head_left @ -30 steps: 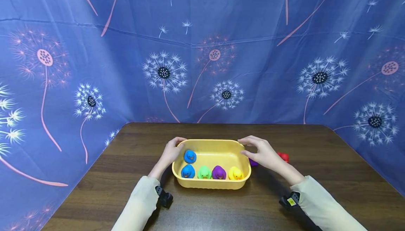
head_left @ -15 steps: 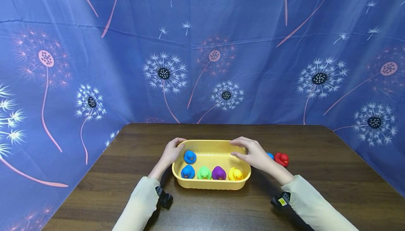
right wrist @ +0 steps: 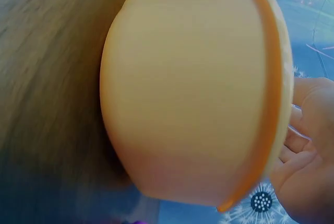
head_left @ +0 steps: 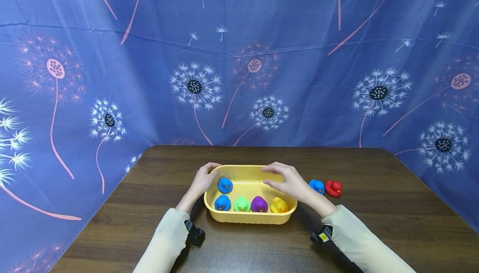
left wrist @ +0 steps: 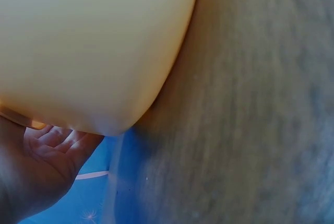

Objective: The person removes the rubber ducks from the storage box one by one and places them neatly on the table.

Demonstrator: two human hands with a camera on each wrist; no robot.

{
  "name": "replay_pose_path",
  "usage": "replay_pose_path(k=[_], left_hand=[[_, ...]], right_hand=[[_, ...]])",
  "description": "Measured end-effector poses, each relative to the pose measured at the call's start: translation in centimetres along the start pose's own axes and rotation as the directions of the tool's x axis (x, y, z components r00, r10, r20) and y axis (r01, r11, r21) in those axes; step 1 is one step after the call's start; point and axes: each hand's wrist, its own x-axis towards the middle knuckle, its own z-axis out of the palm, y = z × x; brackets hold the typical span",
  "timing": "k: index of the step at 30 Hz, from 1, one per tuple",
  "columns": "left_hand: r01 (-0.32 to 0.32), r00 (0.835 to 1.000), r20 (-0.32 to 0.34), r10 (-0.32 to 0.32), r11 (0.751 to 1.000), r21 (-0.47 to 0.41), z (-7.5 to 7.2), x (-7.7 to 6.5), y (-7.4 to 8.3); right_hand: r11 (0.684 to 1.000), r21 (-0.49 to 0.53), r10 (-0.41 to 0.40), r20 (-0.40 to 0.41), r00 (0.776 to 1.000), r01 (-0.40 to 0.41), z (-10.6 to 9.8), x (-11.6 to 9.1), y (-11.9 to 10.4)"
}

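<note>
Where the tub [head_left: 251, 218] is placed: on the counter [head_left: 254, 248], between both hands.
Left hand [head_left: 202, 180]: curled round the tub's left rim.
Right hand [head_left: 286, 180]: held with relaxed fingers above the tub's right half.
Tub's near row: near blue duck [head_left: 222, 203], green duck [head_left: 242, 205], purple duck [head_left: 259, 205], yellow duck [head_left: 278, 205].
Tub's far left: far blue duck [head_left: 225, 185].
Counter's right: outer blue duck [head_left: 317, 186], set just beside red duck [head_left: 333, 188].

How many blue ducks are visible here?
3: one blue duck in the yellow tray, front left; a second blue duck behind it; a third blue duck on the table beside the red duck. The right arm may hide others.
</note>
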Motion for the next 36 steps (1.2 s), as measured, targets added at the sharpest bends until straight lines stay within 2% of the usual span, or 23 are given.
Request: replay_pose_path(k=[6,16,27,36], left_hand=[[-0.004,1.0,-0.001,0.004,1.0,-0.003,-0.1,0.0,0.0],[-0.024,1.0,0.001,0.024,1.0,-0.006,-0.2,0.1,0.0],[-0.007,1.0,0.005,0.007,1.0,-0.009,-0.2,0.1,0.0],[0.002,1.0,0.01,-0.002,1.0,-0.013,-0.2,0.1,0.1]], right_hand=[[1.0,0.01,-0.019,0.011,1.0,0.019,1.0,0.8,-0.5],[1.0,-0.002,0.003,0.054,0.999,-0.003,2.1,1.7,-1.5],[0.999,-0.012,0.041,0.118,0.992,-0.04,2.6,2.8,-2.9],[0.999,0.03,-0.02,0.161,0.987,0.015,3.8,3.8,-3.6]])
